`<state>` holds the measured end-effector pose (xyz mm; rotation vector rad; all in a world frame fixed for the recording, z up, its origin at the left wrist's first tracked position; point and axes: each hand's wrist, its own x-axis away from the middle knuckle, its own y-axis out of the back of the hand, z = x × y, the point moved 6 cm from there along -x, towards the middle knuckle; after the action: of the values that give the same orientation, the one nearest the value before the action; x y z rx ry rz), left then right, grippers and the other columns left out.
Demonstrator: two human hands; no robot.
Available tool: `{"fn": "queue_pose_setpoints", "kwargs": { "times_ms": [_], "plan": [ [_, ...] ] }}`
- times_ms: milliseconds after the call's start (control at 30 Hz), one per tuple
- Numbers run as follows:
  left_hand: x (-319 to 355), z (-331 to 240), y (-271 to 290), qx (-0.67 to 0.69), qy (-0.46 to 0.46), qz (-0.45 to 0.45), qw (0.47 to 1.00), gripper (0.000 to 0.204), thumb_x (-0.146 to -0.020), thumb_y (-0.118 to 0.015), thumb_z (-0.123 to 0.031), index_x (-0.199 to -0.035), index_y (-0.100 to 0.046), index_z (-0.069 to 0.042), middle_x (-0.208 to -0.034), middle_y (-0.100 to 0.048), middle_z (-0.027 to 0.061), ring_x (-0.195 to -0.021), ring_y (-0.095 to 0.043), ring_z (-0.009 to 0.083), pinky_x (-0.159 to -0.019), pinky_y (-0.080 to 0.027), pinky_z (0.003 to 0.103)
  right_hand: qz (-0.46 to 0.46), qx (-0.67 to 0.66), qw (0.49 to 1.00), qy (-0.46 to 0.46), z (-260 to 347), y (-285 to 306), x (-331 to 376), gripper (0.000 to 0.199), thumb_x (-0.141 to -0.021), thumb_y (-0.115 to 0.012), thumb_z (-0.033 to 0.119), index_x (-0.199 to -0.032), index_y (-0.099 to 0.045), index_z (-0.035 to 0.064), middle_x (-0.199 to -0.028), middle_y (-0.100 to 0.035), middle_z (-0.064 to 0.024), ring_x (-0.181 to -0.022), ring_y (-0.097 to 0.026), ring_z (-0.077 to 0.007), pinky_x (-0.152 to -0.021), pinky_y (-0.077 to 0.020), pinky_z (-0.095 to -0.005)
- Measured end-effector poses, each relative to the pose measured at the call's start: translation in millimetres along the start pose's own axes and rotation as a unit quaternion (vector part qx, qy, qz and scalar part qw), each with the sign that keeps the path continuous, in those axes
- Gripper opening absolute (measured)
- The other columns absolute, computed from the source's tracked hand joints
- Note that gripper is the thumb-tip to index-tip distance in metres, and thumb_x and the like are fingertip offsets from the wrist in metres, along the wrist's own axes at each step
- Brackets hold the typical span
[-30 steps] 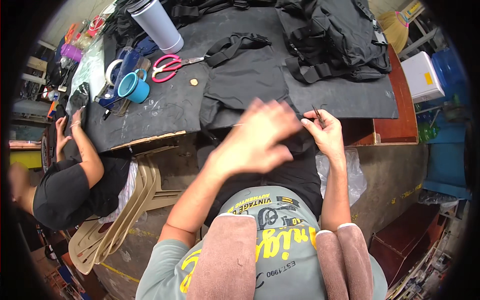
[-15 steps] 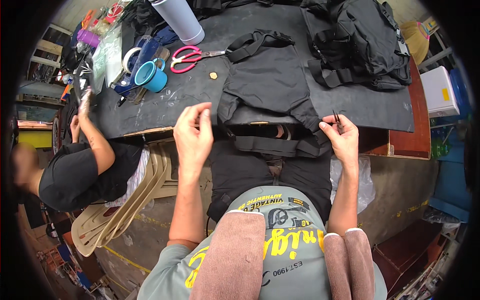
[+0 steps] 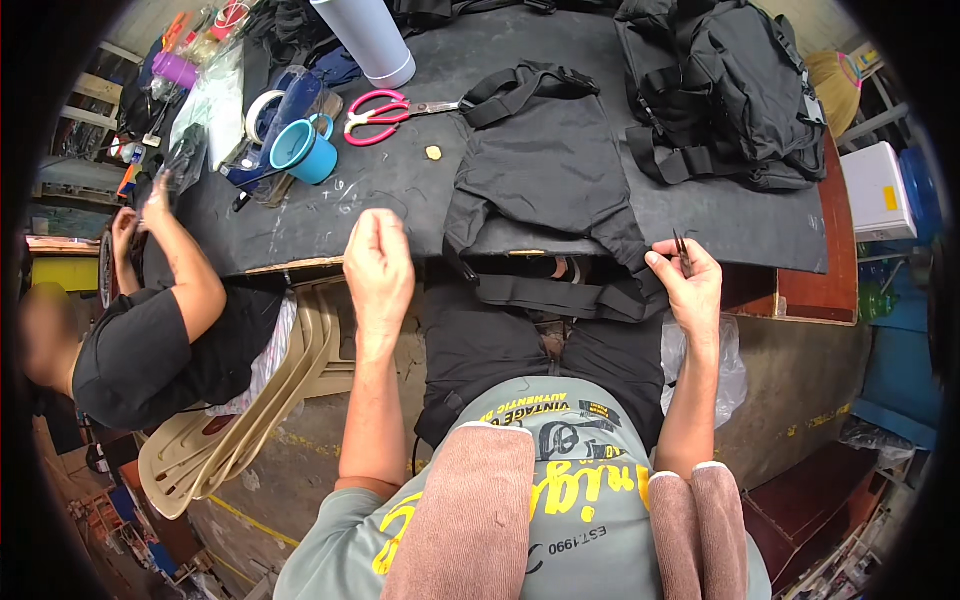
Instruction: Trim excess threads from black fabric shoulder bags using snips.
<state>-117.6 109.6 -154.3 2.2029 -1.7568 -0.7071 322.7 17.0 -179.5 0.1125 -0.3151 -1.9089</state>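
A black fabric bag (image 3: 545, 165) lies on the table, its strap (image 3: 555, 296) hanging over the front edge above my lap. My right hand (image 3: 692, 290) is at the bag's lower right corner, thumb and forefinger against the fabric. Small dark snips (image 3: 683, 252) with two thin points stick up from between its fingers. To the left of the bag, my left hand (image 3: 380, 275) is raised at the table edge, fingers pressed together. Anything inside that pinch is too small to make out; a fine dark line curves on the tabletop just beyond it.
Pink-handled scissors (image 3: 385, 117), a turquoise mug (image 3: 305, 152) and a pale tumbler (image 3: 370, 45) stand or lie on the black table (image 3: 300, 235). Another black bag (image 3: 745, 95) is at back right. Left, a person in black (image 3: 145, 345) works beside stacked beige chairs (image 3: 235, 420).
My left hand's fingers have closed together from a looser, parted pose. My right hand stays at the bag corner with the snips. The other person's hands have shifted.
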Motion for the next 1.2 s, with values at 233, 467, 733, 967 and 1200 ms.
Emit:
{"fn": "queue_pose_setpoints", "kwargs": {
  "times_ms": [233, 467, 733, 967, 1200],
  "plan": [
    [24, -28, -5, -0.001, -0.085, -0.007, 0.996, 0.024, -0.114, -0.074, -0.017, -0.099, -0.071, 0.002, -0.08, -0.063, 0.003, -0.066, -0.054, 0.0117, -0.063, -0.047, 0.031, 0.005, 0.002, 1.0, -0.003, 1, 1, 0, 0.012, -0.1, -0.091, 0.009, -0.108, -0.082, 0.0037, -0.082, -0.054, 0.0146, -0.075, -0.043, 0.0007, -0.069, -0.0352, -0.0209],
    [76, 22, -22, 0.08, 0.159, 0.094, 0.98, 0.022, -0.112, -0.075, -0.008, -0.093, -0.071, 0.001, -0.08, -0.067, 0.002, -0.069, -0.056, 0.009, -0.062, -0.045, 0.028, -0.061, -0.111, 0.991, 0.034, -10, 4, 8, 0.009, -0.106, -0.087, 0.008, -0.111, -0.082, 0.0023, -0.088, -0.066, 0.0114, -0.079, -0.051, 0.001, -0.075, -0.0419, -0.0195],
    [94, -63, -39, 0.072, -0.195, 0.071, 0.976, 0.012, -0.104, -0.081, -0.002, -0.094, -0.076, 0.001, -0.083, -0.073, 0.0089, -0.07, -0.066, 0.0168, -0.064, -0.052, 0.032, -0.085, 0.02, 0.989, 0.119, 22, -12, 28, 0.01, -0.106, -0.088, 0.01, -0.112, -0.084, 0.0032, -0.09, -0.072, 0.0082, -0.08, -0.058, -0.0014, -0.083, -0.0468, -0.0211],
    [100, -93, -80, 0.079, -0.209, 0.181, 0.958, 0.012, -0.102, -0.085, -0.007, -0.095, -0.078, 0.0, -0.082, -0.075, 0.0099, -0.064, -0.064, 0.025, -0.064, -0.053, 0.034, -0.083, 0.278, 0.874, 0.389, 62, -81, 27, 0.017, -0.1, -0.093, 0.013, -0.107, -0.081, 0.0037, -0.085, -0.071, 0.0025, -0.077, -0.058, -0.0044, -0.072, -0.0421, -0.0215],
    [105, 24, -51, -0.237, 0.113, 0.274, 0.925, 0.028, -0.101, -0.089, -0.025, -0.107, -0.079, 0.001, -0.089, -0.077, 0.01, -0.071, -0.07, 0.0286, -0.065, -0.056, 0.04, -0.227, 0.053, 0.954, 0.189, 12, 40, -14, 0.011, -0.112, -0.076, 0.012, -0.114, -0.072, 0.0013, -0.092, -0.07, -0.0033, -0.077, -0.062, -0.0117, -0.071, -0.0522, -0.032]
  ]
}}
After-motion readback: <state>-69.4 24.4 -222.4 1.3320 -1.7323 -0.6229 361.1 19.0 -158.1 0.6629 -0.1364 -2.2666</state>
